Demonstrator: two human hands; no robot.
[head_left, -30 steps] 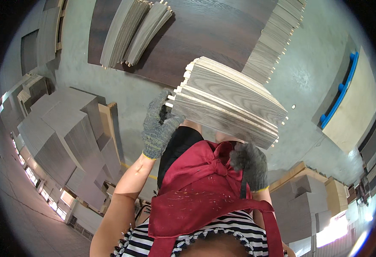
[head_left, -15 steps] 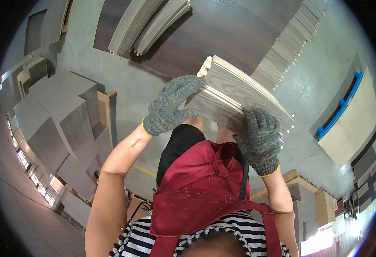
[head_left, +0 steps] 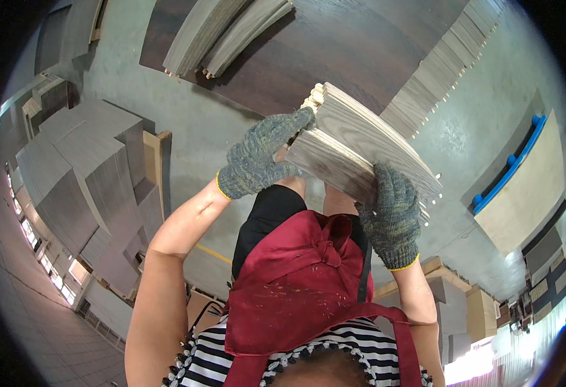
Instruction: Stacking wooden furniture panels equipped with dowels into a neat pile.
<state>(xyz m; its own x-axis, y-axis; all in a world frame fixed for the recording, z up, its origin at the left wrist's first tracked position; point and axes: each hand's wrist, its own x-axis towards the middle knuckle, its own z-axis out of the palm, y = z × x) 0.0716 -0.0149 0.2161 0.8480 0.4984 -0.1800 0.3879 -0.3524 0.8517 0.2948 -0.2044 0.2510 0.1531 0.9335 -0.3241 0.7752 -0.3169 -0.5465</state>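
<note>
"Grey gloves (head_left: pixel 251 145) on both hands. What is the left hand (head_left: pixel 267 153) doing?"

"Gripping the bundle (head_left: pixel 363 138) of wood-grain slats: fingers over its left end, thumb at the near left corner."

"And the right hand (head_left: pixel 392 216)?"

"Closed on it as well, fingers across the near slats toward the right end, thumb by the near side."

"Where is the bundle, then?"

"Out in front of the red apron (head_left: pixel 296 284), overlapping the near edge of the worktop (head_left: pixel 341 39) as seen from above. Whether they touch, I can't tell. Pale pegs (head_left: pixel 312 98) stick out of its ends."

"Anything on the worktop?"

"Two stacks (head_left: pixel 205 32), side by side at the near left corner, and a row (head_left: pixel 441 64) of slats along the right edge, pegs pointing outward."
</note>
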